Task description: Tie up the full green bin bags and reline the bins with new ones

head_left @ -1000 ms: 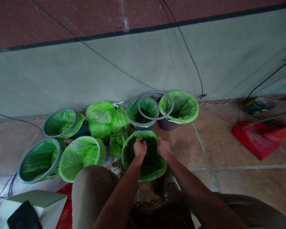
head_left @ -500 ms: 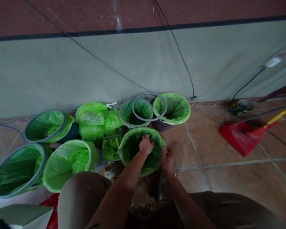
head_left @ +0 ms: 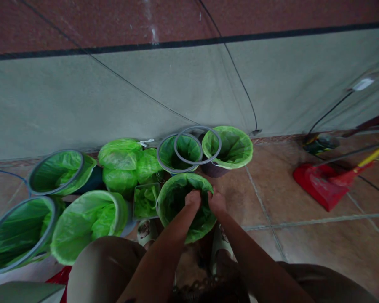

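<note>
Between my feet stands a bin lined with a green bin liner point(head_left: 173, 191), its liner folded out over the rim. My left hand point(head_left: 193, 198) reaches into its mouth with fingers curled; whatever they hold is hidden. At the bin's right rim, my right hand point(head_left: 217, 203) is closed on the edge of the liner, fingers turned inward. Just behind this bin is a lined bin with a grey ring point(head_left: 164, 162) on its rim. A loose grey ring point(head_left: 220, 147) lies across that bin and a lined dark bin point(head_left: 233, 147) beside it.
At left are more lined bins point(head_left: 55, 227), puffed green bags point(head_left: 118, 164) and a small lined basket point(head_left: 135, 202). A red dustpan point(head_left: 318, 181) lies on the tiles at right. Cables point(head_left: 240, 75) run down the wall point(head_left: 145, 71) behind.
My right hand has moved left, from outside the rim to over it and into the bin's mouth. The left hand has shifted slightly lower, beside the right one.
</note>
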`<state>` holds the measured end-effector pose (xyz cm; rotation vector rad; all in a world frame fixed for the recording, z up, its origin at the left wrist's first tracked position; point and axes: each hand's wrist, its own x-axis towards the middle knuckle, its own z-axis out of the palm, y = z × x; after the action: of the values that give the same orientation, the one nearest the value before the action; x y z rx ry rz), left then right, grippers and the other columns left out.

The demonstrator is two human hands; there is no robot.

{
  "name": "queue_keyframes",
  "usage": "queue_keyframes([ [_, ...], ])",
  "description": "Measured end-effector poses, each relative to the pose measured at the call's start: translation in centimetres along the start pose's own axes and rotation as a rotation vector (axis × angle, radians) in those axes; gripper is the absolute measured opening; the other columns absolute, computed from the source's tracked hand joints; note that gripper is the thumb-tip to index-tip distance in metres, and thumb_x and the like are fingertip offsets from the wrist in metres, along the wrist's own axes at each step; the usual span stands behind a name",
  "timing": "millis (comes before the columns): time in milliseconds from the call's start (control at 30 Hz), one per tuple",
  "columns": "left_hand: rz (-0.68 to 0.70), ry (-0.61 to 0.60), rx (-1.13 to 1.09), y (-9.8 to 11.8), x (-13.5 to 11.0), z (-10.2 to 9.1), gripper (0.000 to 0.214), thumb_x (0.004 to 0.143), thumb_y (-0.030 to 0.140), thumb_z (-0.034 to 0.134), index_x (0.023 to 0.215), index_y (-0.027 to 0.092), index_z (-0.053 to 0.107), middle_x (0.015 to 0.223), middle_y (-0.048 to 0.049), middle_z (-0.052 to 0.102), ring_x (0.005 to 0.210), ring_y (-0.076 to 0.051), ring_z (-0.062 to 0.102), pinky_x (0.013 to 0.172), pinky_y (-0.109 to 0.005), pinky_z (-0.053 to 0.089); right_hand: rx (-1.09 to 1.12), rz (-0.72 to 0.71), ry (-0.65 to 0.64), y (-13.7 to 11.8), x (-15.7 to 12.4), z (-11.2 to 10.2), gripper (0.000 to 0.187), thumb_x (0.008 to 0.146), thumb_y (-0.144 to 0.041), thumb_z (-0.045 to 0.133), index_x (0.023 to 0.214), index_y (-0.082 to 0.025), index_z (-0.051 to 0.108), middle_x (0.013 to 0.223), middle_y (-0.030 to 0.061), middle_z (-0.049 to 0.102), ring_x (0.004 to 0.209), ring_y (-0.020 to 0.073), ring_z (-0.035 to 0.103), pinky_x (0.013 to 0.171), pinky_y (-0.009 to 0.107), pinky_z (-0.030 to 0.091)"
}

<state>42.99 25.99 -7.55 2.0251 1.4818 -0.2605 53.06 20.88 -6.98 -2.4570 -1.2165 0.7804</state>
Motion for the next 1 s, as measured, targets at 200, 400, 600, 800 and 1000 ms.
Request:
queue_keyframes([
  [200, -0.013, 0.103, 0.019, -0.6, -1.0, -2.3, 0.026, 0.088, 0.015, 0.048, 0.106, 0.012, 0.067, 0.109, -0.0164, 0.067, 0.101, -0.026, 0.067, 0.088, -0.034, 0.051, 0.08, -0.011, -0.016, 0.4, 0.3, -1.3, 0.054, 0.087, -0.038, 0.057, 0.132, -0.008, 0.05, 0.113, 0.0179, 0.067, 0.106, 0.0256, 0.064, 0.088, 0.031, 0.047],
  [400, -0.06, 0.499, -0.13, -0.8, -2.2, -6.2, 0.03, 0.091, 0.02, 0.044, 0.113, 0.017, 0.064, 0.115, -0.0096, 0.067, 0.104, -0.02, 0.064, 0.091, -0.027, 0.048, 0.186, -0.164, 0.103, -1.7, 2.9, -2.6, 0.042, 0.097, -0.036, 0.037, 0.127, -0.012, 0.056, 0.123, 0.0124, 0.065, 0.111, 0.0201, 0.062, 0.095, 0.028, 0.045],
  [600, -0.128, 0.542, -0.164, -3.5, -3.1, -7.9, 0.031, 0.088, 0.017, 0.047, 0.113, 0.017, 0.064, 0.116, -0.01, 0.068, 0.105, -0.02, 0.064, 0.094, -0.028, 0.047, -0.169, -0.223, -0.08, -2.2, 3.8, -1.2, 0.035, 0.095, -0.03, 0.043, 0.124, -0.016, 0.057, 0.102, 0.0141, 0.071, 0.097, 0.0242, 0.068, 0.084, 0.033, 0.048],
  [800, -0.174, 0.473, -0.083, -5.1, -3.9, -10.1, 0.032, 0.088, 0.02, 0.05, 0.118, 0.016, 0.062, 0.119, -0.0101, 0.067, 0.107, -0.021, 0.063, 0.094, -0.028, 0.047, -0.182, -0.128, -0.095, -2.3, 3.6, -1.1, 0.043, 0.087, -0.029, 0.056, 0.127, -0.012, 0.053, 0.101, 0.0166, 0.071, 0.096, 0.026, 0.068, 0.081, 0.033, 0.049],
  [1000, 0.068, 0.261, 0.075, -3.2, -9.0, -11.2, 0.029, 0.088, 0.025, 0.052, 0.114, 0.017, 0.062, 0.115, -0.0102, 0.066, 0.108, -0.022, 0.061, 0.098, -0.03, 0.043, 0.249, -0.004, 0.205, 0.1, 0.3, -4.0, 0.046, 0.089, -0.034, 0.049, 0.126, -0.009, 0.057, 0.1, 0.0145, 0.072, 0.091, 0.0232, 0.068, 0.078, 0.031, 0.051],
])
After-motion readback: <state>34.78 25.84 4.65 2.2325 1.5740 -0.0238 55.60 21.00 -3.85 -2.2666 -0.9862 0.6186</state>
